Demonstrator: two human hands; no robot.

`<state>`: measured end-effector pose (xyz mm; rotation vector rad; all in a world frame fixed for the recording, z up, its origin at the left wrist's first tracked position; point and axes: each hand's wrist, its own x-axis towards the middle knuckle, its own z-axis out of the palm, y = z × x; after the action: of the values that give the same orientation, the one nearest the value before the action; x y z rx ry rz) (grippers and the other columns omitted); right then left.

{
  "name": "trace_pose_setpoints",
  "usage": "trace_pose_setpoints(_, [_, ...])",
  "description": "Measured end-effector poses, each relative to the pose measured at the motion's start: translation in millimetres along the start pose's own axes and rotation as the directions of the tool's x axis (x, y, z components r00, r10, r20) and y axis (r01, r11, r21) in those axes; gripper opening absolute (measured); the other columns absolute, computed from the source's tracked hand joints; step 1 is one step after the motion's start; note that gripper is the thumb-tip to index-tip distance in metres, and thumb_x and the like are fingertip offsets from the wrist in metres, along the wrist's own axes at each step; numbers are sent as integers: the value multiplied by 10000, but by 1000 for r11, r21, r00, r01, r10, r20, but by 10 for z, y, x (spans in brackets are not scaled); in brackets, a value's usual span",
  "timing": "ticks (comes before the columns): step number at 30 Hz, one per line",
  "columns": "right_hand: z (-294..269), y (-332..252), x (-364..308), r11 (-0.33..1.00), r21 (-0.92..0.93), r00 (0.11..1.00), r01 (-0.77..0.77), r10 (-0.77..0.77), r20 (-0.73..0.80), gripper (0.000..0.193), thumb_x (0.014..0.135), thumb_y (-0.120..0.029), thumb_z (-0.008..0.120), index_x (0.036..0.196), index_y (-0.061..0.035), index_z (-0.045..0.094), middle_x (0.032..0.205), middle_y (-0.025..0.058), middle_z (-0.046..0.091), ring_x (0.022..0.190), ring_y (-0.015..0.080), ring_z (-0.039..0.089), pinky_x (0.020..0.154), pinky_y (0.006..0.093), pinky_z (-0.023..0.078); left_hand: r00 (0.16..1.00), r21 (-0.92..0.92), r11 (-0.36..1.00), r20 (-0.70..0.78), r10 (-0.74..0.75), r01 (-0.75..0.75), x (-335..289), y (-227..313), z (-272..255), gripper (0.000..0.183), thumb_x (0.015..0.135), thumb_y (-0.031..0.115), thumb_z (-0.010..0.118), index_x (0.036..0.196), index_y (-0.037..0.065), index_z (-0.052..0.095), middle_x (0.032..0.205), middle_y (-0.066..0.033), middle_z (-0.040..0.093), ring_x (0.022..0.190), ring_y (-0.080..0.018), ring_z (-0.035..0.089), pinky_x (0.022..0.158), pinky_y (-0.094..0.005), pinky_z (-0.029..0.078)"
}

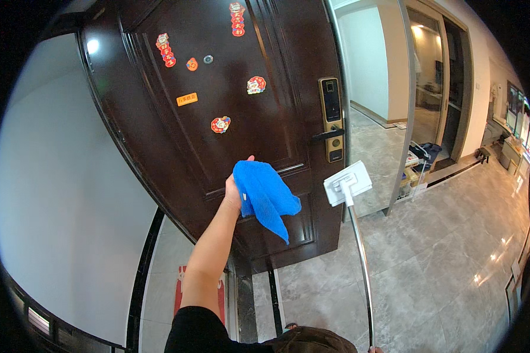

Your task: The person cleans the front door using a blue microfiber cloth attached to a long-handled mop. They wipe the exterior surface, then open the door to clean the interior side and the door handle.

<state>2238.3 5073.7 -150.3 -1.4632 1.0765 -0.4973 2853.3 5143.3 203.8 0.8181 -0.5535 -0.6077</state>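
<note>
My left hand (232,191) is stretched out in front of the dark brown door (194,147), closed on a bright blue cloth (264,193). The cloth covers most of the fingers and one corner hangs down. Whether it touches the door I cannot tell. At the lower edge only a bit of my right hand (375,350) shows, around the metal pole of a flat mop (362,265). The mop's white head (348,183) is raised up in front of a mirror-like panel, just right of the door's edge.
The door carries several red and orange stickers (255,85), a peephole (208,59) and a gold-and-black lock with a handle (331,120). A red mat (181,285) lies below left. Right are the tall mirror-like panel (374,141), a small rack (415,170) and glossy grey floor tiles (447,253).
</note>
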Motion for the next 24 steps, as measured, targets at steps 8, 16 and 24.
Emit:
trace_pose_setpoints(8, [-144, -370, -347, 973, 127, 942, -193, 148, 301, 315, 898, -328, 514, 717, -71, 512, 608, 34, 484, 550, 129, 436, 503, 298, 352, 998, 91, 994, 17, -55, 53, 381, -23, 181, 532, 875, 366, 379, 1336, 101, 380, 1162, -148, 550, 1030, -302, 538, 934, -458, 416])
trace_pose_setpoints(16, [-6, -165, -299, 833, 409, 850, -373, 130, 510, 365, 908, -305, 500, 595, -138, 418, 526, -39, 398, 448, 81, 373, 400, 260, 260, 839, 311, 947, 494, -230, 77, 502, 252, 966, 786, 723, 326, 549, 1405, 82, 244, 1195, -171, 530, 1057, -293, 543, 961, -399, 403])
trace_pose_setpoints(24, [237, 633, 330, 894, 446, 697, 47, -350, 627, 223, 879, -307, 536, 811, -96, 550, 537, -9, 455, 447, 97, 410, 400, 253, 304, 702, 687, 676, 619, -352, -266, 198, 821, 2018, 893, 566, 201, 639, 1370, 29, 291, 1035, -133, 621, 1053, -252, 547, 1003, -358, 346])
